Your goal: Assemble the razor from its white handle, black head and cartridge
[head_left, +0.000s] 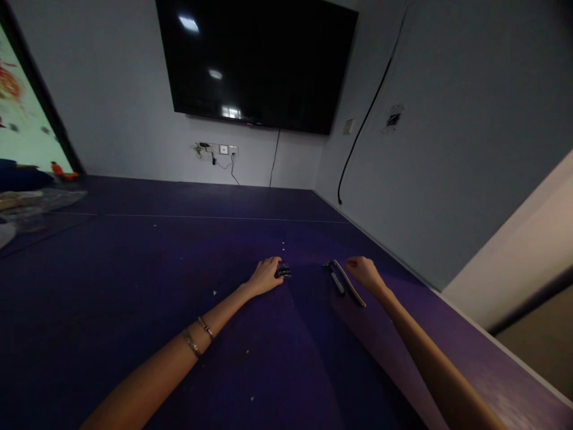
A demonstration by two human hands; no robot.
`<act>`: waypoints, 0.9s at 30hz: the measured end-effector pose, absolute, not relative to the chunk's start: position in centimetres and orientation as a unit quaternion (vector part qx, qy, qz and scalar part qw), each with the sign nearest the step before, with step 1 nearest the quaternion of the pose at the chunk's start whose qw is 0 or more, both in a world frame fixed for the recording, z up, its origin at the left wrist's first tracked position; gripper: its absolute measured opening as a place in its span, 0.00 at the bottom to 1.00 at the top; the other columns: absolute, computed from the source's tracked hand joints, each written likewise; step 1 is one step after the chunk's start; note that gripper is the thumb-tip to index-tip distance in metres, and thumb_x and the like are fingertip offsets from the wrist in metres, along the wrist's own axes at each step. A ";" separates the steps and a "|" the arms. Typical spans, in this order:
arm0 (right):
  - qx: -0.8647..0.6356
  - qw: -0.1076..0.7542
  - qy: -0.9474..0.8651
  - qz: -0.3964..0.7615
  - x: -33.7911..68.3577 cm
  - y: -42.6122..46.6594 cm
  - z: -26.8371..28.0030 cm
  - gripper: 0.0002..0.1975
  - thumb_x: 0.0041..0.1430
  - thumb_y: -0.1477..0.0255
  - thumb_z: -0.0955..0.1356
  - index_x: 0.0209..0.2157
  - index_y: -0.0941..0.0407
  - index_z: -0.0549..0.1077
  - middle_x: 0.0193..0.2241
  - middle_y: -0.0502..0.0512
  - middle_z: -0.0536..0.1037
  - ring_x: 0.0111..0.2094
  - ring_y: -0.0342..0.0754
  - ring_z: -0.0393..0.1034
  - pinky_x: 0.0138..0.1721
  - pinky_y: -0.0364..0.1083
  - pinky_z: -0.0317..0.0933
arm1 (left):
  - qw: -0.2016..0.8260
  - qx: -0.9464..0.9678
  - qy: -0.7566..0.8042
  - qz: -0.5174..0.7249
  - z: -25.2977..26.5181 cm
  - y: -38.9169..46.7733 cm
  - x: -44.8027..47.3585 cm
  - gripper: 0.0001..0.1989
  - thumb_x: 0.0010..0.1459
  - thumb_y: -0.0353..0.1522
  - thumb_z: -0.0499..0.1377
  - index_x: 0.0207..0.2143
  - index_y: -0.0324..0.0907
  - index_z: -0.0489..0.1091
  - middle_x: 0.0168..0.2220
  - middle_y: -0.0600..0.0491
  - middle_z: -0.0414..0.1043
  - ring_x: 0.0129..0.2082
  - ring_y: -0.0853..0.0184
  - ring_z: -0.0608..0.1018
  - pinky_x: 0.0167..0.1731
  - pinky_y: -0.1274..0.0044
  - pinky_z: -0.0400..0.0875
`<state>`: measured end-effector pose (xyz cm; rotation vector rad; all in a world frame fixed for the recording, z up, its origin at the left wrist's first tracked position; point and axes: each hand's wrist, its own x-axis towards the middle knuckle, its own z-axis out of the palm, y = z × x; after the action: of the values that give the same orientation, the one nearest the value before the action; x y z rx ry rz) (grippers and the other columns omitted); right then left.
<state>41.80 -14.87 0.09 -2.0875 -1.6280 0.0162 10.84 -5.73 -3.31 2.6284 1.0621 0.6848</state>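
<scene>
My left hand (267, 276), with two bracelets on its wrist, is closed around the side of a small black object (284, 270) on the purple surface (224, 364); its kind is too small to tell. To the right, my right hand (364, 272) is curled with the fingers pressed together. Whatever it may hold is hidden. Just left of that hand lies what looks like a razor (337, 282), with a narrow head at its far end and a grey and black handle. Alongside it is a thin, slightly curved strip (351, 285) with a pale edge.
Small white bits dot the surface. A large black television (259, 65) hangs on the far wall above sockets (224, 149) with cables. A black cable (367, 113) runs down the right wall. Clear plastic wrapping (36, 203) and an orange item (62, 172) lie at the far left.
</scene>
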 end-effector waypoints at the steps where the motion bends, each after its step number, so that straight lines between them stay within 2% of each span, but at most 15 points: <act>1: -0.756 0.245 -0.607 0.003 41.4 -15.0 0.5 0.14 0.52 0.71 0.63 0.36 0.60 0.77 0.29 0.59 0.78 0.35 0.52 0.72 0.34 0.43 0.60 | 0.124 0.893 0.356 0.248 -3.2 -5.8 10.9 0.22 0.49 0.32 0.57 0.47 0.39 0.60 0.46 0.45 0.67 0.47 0.58 0.70 0.47 0.66 0.62; 4: -0.687 0.234 -0.688 0.018 39.3 -15.5 1.7 0.18 0.51 0.69 0.64 0.43 0.59 0.74 0.37 0.60 0.77 0.37 0.51 0.71 0.39 0.45 0.61 | 0.152 0.892 0.316 0.286 -2.6 -6.7 11.3 0.23 0.47 0.32 0.59 0.47 0.40 0.60 0.45 0.47 0.68 0.45 0.59 0.71 0.47 0.68 0.63; 7: -0.590 0.218 -0.774 0.070 36.6 -16.4 2.2 0.29 0.47 0.62 0.69 0.52 0.58 0.67 0.45 0.62 0.72 0.40 0.51 0.69 0.43 0.48 0.62 | 0.156 0.905 0.264 0.294 -1.6 -8.4 11.9 0.25 0.47 0.33 0.61 0.48 0.41 0.59 0.46 0.47 0.66 0.47 0.59 0.69 0.48 0.67 0.62; 10: -0.547 0.195 -0.811 0.077 34.5 -17.3 2.5 0.38 0.41 0.60 0.72 0.55 0.57 0.63 0.50 0.63 0.68 0.48 0.54 0.64 0.49 0.52 0.58 | 0.157 0.918 0.224 0.288 -0.5 -10.2 12.4 0.25 0.48 0.35 0.61 0.49 0.42 0.59 0.48 0.46 0.65 0.49 0.58 0.68 0.49 0.66 0.60; 13: -0.533 0.174 -0.825 0.068 33.2 -18.0 3.0 0.35 0.41 0.62 0.73 0.52 0.57 0.65 0.49 0.62 0.69 0.51 0.55 0.62 0.52 0.53 0.55 | 0.166 0.921 0.205 0.285 0.2 -11.5 12.8 0.26 0.48 0.35 0.61 0.50 0.42 0.58 0.49 0.46 0.65 0.50 0.57 0.67 0.50 0.65 0.60; 18: -0.540 0.172 -0.821 0.061 32.5 -18.4 3.2 0.23 0.45 0.66 0.72 0.45 0.56 0.70 0.41 0.59 0.71 0.43 0.51 0.66 0.45 0.50 0.60 | 0.168 0.923 0.193 0.289 0.5 -12.5 13.0 0.27 0.49 0.35 0.61 0.50 0.42 0.57 0.50 0.45 0.65 0.50 0.57 0.67 0.50 0.65 0.61; 22: -0.546 0.173 -0.817 0.071 34.3 -18.1 3.0 0.23 0.46 0.66 0.71 0.46 0.56 0.69 0.41 0.58 0.70 0.41 0.50 0.66 0.43 0.48 0.61 | 0.172 0.918 0.204 0.293 0.3 -12.6 12.7 0.29 0.51 0.37 0.59 0.53 0.41 0.54 0.53 0.43 0.62 0.54 0.57 0.64 0.52 0.64 0.59; 27: -0.629 0.152 -0.759 0.073 41.4 -16.8 3.3 0.24 0.44 0.66 0.70 0.46 0.56 0.71 0.41 0.58 0.72 0.36 0.49 0.68 0.39 0.47 0.62 | 0.172 0.910 0.244 0.289 -0.1 -11.7 11.0 0.25 0.57 0.38 0.53 0.55 0.41 0.52 0.54 0.44 0.61 0.55 0.59 0.64 0.54 0.64 0.57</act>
<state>41.39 -16.78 3.26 -1.8047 -2.1784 0.2087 11.01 -11.71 -0.15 2.5810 0.6914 0.8207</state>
